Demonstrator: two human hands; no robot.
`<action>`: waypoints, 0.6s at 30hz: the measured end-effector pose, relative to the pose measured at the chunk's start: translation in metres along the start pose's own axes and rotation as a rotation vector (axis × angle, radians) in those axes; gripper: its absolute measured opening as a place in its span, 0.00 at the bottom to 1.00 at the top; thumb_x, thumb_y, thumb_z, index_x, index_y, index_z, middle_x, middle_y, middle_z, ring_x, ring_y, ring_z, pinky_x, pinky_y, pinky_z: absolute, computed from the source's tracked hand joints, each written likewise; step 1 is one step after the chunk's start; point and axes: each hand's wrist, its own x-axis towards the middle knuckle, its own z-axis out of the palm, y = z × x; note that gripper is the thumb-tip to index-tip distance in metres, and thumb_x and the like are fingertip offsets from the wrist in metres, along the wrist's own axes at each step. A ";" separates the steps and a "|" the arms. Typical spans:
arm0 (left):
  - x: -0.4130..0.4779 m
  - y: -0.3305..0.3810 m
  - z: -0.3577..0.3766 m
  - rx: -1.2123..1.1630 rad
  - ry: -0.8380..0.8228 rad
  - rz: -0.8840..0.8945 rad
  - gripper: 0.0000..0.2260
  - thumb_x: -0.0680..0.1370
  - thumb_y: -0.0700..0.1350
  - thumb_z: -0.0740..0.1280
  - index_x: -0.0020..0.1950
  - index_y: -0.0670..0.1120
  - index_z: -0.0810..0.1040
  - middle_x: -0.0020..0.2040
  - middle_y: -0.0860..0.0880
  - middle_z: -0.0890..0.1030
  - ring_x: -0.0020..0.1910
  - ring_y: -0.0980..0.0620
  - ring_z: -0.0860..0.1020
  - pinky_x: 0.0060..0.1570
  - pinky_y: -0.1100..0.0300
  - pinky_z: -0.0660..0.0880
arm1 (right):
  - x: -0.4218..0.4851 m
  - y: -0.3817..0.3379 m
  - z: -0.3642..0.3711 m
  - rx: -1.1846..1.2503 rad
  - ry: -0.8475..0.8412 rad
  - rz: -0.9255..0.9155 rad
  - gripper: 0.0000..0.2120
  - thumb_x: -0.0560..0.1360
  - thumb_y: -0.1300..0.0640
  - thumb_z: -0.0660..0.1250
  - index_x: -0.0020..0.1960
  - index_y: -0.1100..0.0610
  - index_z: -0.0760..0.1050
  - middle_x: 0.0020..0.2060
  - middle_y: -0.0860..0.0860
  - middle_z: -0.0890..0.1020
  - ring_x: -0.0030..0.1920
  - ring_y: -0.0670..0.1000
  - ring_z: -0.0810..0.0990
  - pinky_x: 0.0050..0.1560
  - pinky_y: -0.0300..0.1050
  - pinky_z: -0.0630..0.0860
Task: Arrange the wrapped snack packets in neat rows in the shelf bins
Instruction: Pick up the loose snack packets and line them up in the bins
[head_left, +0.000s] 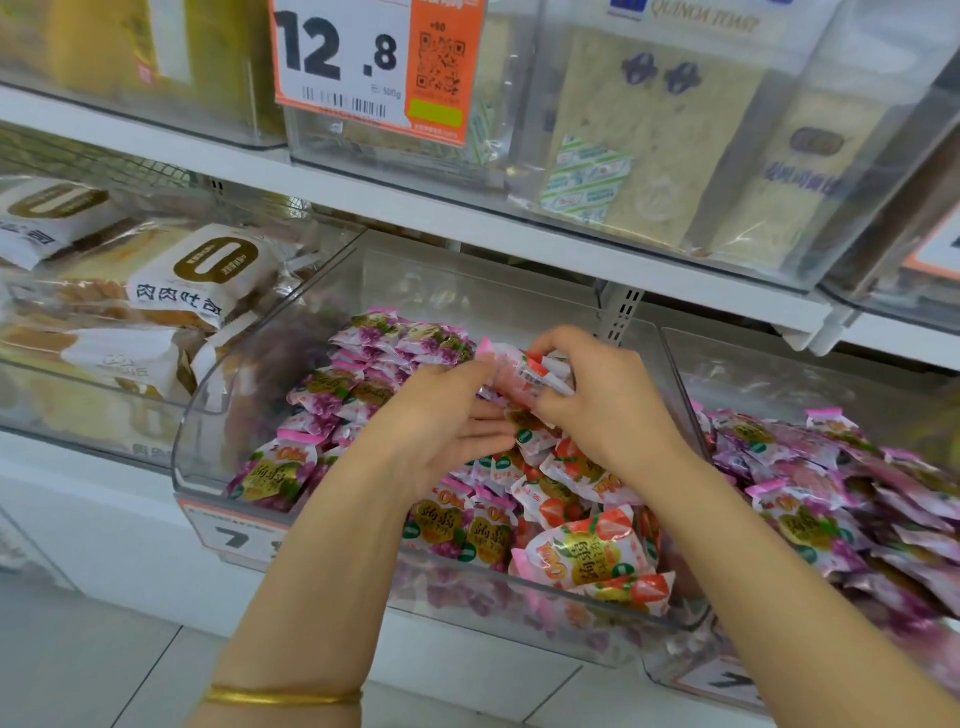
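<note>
Right hand (597, 400): fingers curled tight round a small bundle (524, 370) of glossy plastic packets, white and orange with a pink crimped end. It is held just above the stock, mid-frame.
Left hand (441, 421): palm turned up and to the right, fingers straight and loosely spread. The uppermost fingertip is at the pink end of the bundle, but whether it pinches the end can't be told. A thin gold bangle (283, 696) sits low on that forearm.

Both hands are over the centre bin (249, 364), which is clear rigid plastic with rounded front corners and a sloped front wall.
- Purple packets (395, 338): pillow-shaped with grape print, standing on edge in overlapping rows at the bin's upper left and along its front.
- Orange packets (587, 556): same shape, heaped loosely and tilted at the lower right of the bin.

Right bin (753, 364), lower right of frame: same clear plastic, with a loose pile of purple-print packets.
Left bin (62, 410), left of frame: soft clear-wrapped bread packs (171, 280) with white labels.

A white shelf board (415, 208) runs across above the bins. The upper bins (779, 249) on it hold flat pale toast slabs. A white and orange price card (337, 57) at top centre reads 12.8.
</note>
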 end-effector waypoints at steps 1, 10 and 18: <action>0.000 0.000 0.003 -0.039 -0.049 -0.011 0.15 0.81 0.49 0.59 0.60 0.39 0.73 0.55 0.35 0.79 0.52 0.42 0.80 0.52 0.52 0.79 | -0.002 -0.002 -0.001 0.059 -0.007 -0.033 0.16 0.71 0.56 0.69 0.57 0.49 0.72 0.39 0.47 0.79 0.41 0.51 0.78 0.40 0.48 0.77; 0.005 -0.003 -0.005 -0.108 0.195 0.066 0.13 0.78 0.36 0.64 0.61 0.40 0.66 0.57 0.37 0.76 0.48 0.42 0.80 0.43 0.49 0.80 | -0.008 0.005 -0.012 0.553 -0.239 0.096 0.14 0.77 0.67 0.60 0.60 0.56 0.73 0.52 0.50 0.81 0.51 0.46 0.80 0.49 0.37 0.77; 0.003 -0.002 -0.008 -0.299 0.272 0.090 0.20 0.79 0.33 0.61 0.68 0.46 0.62 0.60 0.38 0.68 0.56 0.36 0.75 0.46 0.42 0.78 | 0.005 -0.002 0.016 -0.417 -0.405 0.110 0.23 0.68 0.40 0.71 0.36 0.57 0.65 0.37 0.51 0.69 0.42 0.52 0.71 0.35 0.44 0.69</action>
